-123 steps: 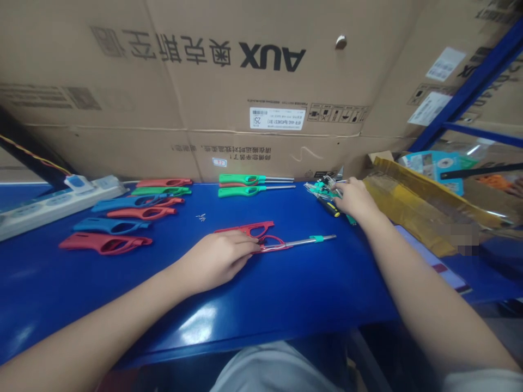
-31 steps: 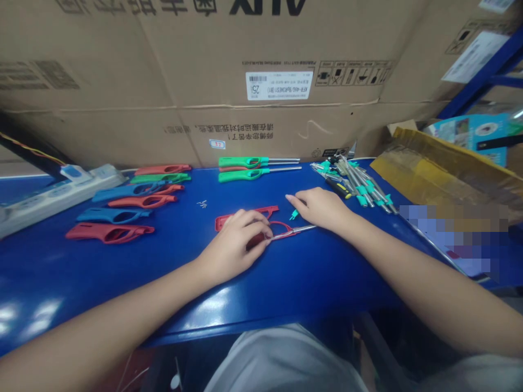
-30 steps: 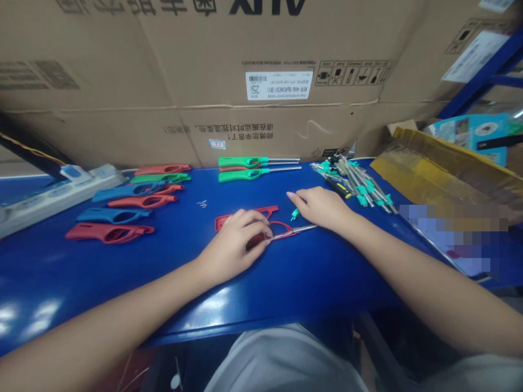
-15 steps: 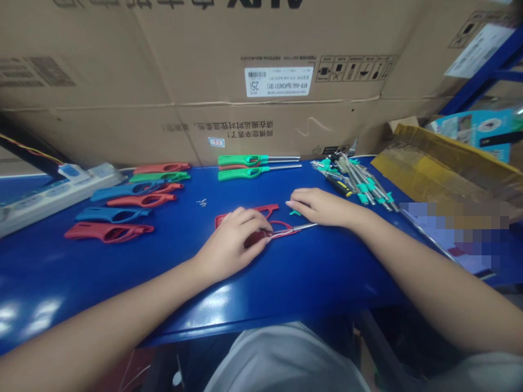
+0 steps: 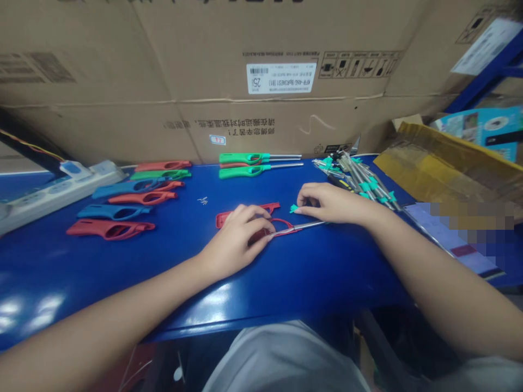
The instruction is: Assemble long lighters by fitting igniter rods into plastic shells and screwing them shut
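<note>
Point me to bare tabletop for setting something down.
Blue table shows bare between the left forearm and right forearm, and between the left hand and the handles on the left. Crowded: back right, among metal tubes, and back left, where handles lie by the power strip.

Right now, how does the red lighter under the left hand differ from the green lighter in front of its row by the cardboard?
The red lighter is red; the green lighter is green. The red lighter is partly covered by the left hand, while no hand touches the green lighter. The red lighter lies nearer the person, the green lighter farther back. Both have metal tubes pointing right.
</note>
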### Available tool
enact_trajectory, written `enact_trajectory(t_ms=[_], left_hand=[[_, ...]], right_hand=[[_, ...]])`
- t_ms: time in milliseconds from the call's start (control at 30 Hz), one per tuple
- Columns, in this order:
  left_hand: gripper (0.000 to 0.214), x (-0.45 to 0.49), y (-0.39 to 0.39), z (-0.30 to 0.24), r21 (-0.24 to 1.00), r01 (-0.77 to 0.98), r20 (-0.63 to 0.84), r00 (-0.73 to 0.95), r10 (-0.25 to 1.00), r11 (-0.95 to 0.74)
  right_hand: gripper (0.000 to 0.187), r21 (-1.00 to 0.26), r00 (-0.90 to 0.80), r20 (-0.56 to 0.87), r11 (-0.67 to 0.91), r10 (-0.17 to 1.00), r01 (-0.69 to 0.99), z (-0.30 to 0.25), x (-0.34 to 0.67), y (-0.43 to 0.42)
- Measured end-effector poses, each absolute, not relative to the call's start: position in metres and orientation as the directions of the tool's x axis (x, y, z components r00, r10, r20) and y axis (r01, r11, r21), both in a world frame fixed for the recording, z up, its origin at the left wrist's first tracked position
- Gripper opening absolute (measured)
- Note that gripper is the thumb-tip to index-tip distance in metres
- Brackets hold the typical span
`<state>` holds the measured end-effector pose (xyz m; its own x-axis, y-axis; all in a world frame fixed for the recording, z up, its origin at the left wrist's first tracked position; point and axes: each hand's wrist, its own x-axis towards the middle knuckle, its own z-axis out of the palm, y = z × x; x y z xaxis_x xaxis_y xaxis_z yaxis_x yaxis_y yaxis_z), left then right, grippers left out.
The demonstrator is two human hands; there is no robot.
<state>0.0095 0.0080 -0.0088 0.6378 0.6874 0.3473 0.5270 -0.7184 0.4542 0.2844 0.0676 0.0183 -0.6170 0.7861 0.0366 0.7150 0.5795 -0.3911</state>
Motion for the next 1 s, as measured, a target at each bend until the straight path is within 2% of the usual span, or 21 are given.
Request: enact_trajectory(t_ms=[167,300,433,533,633,733,867,1000], left_hand=[[0.014,0.009,0.009,-0.009,0.462,0.509,0.371,0.633,0.68,-0.726],[0.013,0.008,0.01,-0.009,0.466,0.492,0.384,0.635,0.67,-0.735],[0.011,0.006,0.01,-0.008,0.475,0.482,0.383,0.64,0.666,-0.736],[0.013,0.006,0.009,-0.007,0.475,0.484,0.387,0.636,0.668,-0.735],[0.012,0.006,0.01,-0.007,0.472,0.478,0.401,0.633,0.663,-0.741],[0.007,0.007,0.011,-0.008,0.477,0.473,0.412,0.624,0.664,-0.741],[0.014,0.005,0.011,-0.007,0.477,0.532,0.383,0.591,0.71,-0.699],[0.022,0.002,0.009,-0.004,0.399,0.633,0.345,0.566,0.749,-0.663]], right_hand=[[0.024,-0.332,-0.615,0.027,0.588,0.788,0.738,0.016,0.28,0.066],[0.015,-0.318,-0.63,0.038,0.607,0.776,0.728,0.018,0.28,0.064],[0.016,-0.424,-0.661,0.131,0.644,0.739,0.637,0.021,0.273,0.057],[0.013,-0.497,-0.687,0.123,0.643,0.716,0.582,0.024,0.266,0.05],[0.006,-0.497,-0.712,0.068,0.643,0.698,0.583,0.024,0.26,0.044],[0.007,-0.476,-0.731,0.039,0.656,0.681,0.586,0.024,0.259,0.043],[0.01,-0.478,-0.755,0.054,0.681,0.653,0.555,0.026,0.26,0.043],[0.012,-0.459,-0.771,0.067,0.705,0.634,0.54,0.025,0.257,0.041]])
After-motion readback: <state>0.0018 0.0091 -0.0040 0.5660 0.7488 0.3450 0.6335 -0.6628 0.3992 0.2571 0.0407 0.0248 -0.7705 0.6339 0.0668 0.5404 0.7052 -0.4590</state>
